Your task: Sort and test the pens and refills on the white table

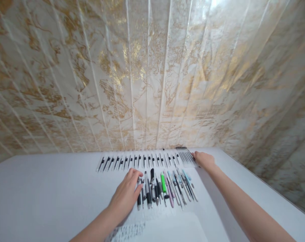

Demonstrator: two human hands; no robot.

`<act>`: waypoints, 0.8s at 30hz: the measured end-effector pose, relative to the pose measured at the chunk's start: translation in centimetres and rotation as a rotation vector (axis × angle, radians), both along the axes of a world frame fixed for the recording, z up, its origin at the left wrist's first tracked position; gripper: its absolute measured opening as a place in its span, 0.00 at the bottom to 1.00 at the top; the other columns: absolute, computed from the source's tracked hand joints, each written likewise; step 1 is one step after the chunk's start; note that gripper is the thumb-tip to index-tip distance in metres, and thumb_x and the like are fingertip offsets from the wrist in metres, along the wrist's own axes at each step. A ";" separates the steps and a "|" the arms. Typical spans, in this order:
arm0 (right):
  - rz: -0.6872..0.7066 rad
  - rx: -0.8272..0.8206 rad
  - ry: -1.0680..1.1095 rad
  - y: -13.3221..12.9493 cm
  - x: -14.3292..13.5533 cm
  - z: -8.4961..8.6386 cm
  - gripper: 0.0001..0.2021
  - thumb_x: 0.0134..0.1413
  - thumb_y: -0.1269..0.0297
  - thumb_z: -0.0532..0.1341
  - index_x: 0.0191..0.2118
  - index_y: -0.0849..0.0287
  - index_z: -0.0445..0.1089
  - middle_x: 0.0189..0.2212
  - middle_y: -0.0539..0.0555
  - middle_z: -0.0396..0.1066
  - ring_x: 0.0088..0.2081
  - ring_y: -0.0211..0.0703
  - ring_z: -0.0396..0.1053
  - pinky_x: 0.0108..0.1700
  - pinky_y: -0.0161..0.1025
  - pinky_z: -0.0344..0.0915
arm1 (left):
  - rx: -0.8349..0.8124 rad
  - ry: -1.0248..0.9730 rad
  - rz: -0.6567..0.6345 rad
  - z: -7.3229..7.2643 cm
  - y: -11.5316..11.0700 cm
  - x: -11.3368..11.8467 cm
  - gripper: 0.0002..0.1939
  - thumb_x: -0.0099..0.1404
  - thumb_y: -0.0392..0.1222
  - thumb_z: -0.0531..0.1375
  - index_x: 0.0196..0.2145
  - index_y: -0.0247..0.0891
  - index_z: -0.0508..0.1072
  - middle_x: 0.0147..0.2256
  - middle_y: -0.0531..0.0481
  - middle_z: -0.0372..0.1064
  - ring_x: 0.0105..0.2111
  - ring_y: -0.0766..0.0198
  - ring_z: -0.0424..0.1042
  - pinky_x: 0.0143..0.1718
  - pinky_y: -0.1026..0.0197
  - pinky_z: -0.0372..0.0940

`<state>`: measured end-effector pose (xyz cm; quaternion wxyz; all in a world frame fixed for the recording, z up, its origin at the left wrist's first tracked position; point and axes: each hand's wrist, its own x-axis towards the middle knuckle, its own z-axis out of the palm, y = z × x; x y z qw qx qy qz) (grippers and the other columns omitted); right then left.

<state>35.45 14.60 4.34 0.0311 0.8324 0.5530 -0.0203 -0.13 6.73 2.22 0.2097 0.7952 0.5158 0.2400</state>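
My left hand lies on the white table at the left end of a row of loose pens. Its thumb and forefinger are apart, beside the leftmost pens and seeming to touch them. A bright green marker stands out among black, grey, lilac and pale blue pens. Farther right and back, my right hand has its fingers bent together at the edge of a close-set bundle of thin black-tipped sticks. What its fingertips hold is hidden. Left of the bundle runs a spaced row of clear, black-clipped pens.
Behind the white table hangs a pleated cream and gold curtain, right at the table's back edge. A sheet with handwriting lies near the front. The table's right edge slants away beside my right arm.
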 end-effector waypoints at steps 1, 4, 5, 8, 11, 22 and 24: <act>-0.009 0.003 0.000 -0.4 0.0 0.3 0.15 0.61 0.60 0.58 0.50 0.60 0.66 0.49 0.56 0.67 0.45 0.46 0.69 0.45 0.49 0.68 | 0.003 0.020 0.004 0.0 0.0 0.0 0.10 0.63 0.34 0.50 0.43 0.42 0.63 0.46 0.46 0.60 0.46 0.57 0.66 0.47 0.56 0.61; -0.031 0.044 0.019 -2.4 -0.9 1.7 0.14 0.62 0.59 0.56 0.49 0.61 0.66 0.46 0.57 0.69 0.43 0.45 0.70 0.45 0.48 0.68 | 0.011 0.118 0.027 0.2 -0.2 0.1 0.11 0.63 0.33 0.49 0.43 0.41 0.62 0.47 0.46 0.60 0.47 0.59 0.66 0.47 0.59 0.60; -0.026 0.066 0.033 -3.1 -1.5 2.3 0.14 0.63 0.59 0.53 0.48 0.62 0.66 0.44 0.58 0.70 0.42 0.46 0.70 0.44 0.47 0.67 | 0.009 0.159 0.040 0.4 -0.3 0.1 0.11 0.63 0.33 0.49 0.43 0.40 0.62 0.47 0.46 0.61 0.47 0.59 0.66 0.47 0.59 0.60; 0.074 0.136 0.105 -5.7 -5.0 4.3 0.16 0.66 0.61 0.46 0.46 0.62 0.66 0.40 0.61 0.74 0.41 0.48 0.71 0.39 0.41 0.63 | -0.009 0.243 0.085 1.1 -0.6 -0.1 0.12 0.62 0.33 0.49 0.44 0.39 0.62 0.47 0.44 0.64 0.48 0.57 0.67 0.45 0.59 0.60; 0.275 0.168 0.201 -8.2 -10.1 5.9 0.12 0.64 0.61 0.48 0.41 0.57 0.68 0.35 0.55 0.75 0.36 0.43 0.72 0.34 0.34 0.58 | -0.046 0.271 0.121 1.9 -0.7 -0.6 0.15 0.60 0.32 0.50 0.46 0.36 0.61 0.43 0.42 0.69 0.42 0.55 0.72 0.39 0.58 0.61; 0.592 0.049 0.535 -11.9 -21.7 4.2 0.06 0.52 0.71 0.57 0.30 0.61 0.71 0.27 0.59 0.74 0.32 0.48 0.70 0.31 0.37 0.53 | -0.134 0.283 0.210 2.4 -0.8 -1.0 0.20 0.57 0.32 0.55 0.49 0.29 0.62 0.34 0.35 0.75 0.38 0.43 0.74 0.35 0.54 0.60; 0.587 0.043 0.618 -11.5 -21.5 3.7 0.06 0.52 0.71 0.56 0.29 0.60 0.70 0.26 0.56 0.73 0.30 0.44 0.69 0.31 0.36 0.54 | -0.152 0.205 0.210 2.6 -0.5 -1.3 0.20 0.56 0.30 0.55 0.48 0.29 0.63 0.31 0.38 0.75 0.36 0.47 0.75 0.34 0.55 0.61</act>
